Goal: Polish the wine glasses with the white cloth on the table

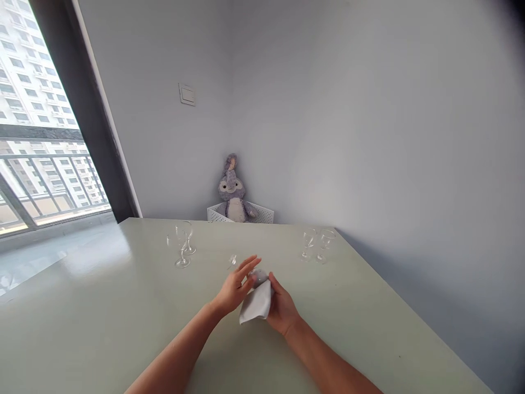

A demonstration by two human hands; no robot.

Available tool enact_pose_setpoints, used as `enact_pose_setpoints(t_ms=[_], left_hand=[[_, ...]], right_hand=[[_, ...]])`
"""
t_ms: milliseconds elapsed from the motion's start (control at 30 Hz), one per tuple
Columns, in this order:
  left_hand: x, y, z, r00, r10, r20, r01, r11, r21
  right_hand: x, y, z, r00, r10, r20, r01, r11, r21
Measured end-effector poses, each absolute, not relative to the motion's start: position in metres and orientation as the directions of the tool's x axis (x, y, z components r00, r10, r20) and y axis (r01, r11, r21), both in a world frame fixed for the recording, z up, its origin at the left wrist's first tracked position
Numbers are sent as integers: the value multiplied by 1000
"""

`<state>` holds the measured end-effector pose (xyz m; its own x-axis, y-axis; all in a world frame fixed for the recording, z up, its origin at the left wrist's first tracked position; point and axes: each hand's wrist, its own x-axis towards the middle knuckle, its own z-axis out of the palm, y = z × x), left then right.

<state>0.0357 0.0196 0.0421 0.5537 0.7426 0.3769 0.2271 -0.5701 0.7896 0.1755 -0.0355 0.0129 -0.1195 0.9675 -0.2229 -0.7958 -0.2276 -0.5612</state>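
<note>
A clear wine glass (259,277) is held tilted over the table between my two hands. My left hand (235,287) has its thumb on one side of the bowl and its long, nearly straight fingers on the other. My right hand (283,308) is closed on a white cloth (256,304), which lies against the bowl and hangs down between my wrists. A small clear glass piece (232,260) shows just beyond my left hand; it looks like a foot, but whether it joins the held glass is hidden.
Two stemmed glasses (182,246) stand at the left on the pale green table (102,317). Two more glasses (322,245) are near the far right corner. Behind the table, a plush toy (234,200) sits in a white perforated basket (266,216) against the walls.
</note>
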Motion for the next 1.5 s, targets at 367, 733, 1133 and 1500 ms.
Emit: enact_pose_setpoints(t_ms=[367, 733, 1133, 1500], left_hand=[[37, 22, 39, 425, 875, 230, 281, -369, 886], [39, 20, 40, 415, 890, 190, 399, -366, 841], [43, 15, 45, 538, 822, 187, 104, -284, 953], [47, 21, 39, 487, 873, 16, -122, 50, 991]], right_hand=[[170, -43, 18, -85, 994, -62, -567, -100, -818], [169, -47, 21, -102, 995, -16, -467, -62, -882], [181, -44, 26, -50, 998, -35, -507, -56, -860], [202, -35, 14, -240, 844, 480, 720, 486, -495]])
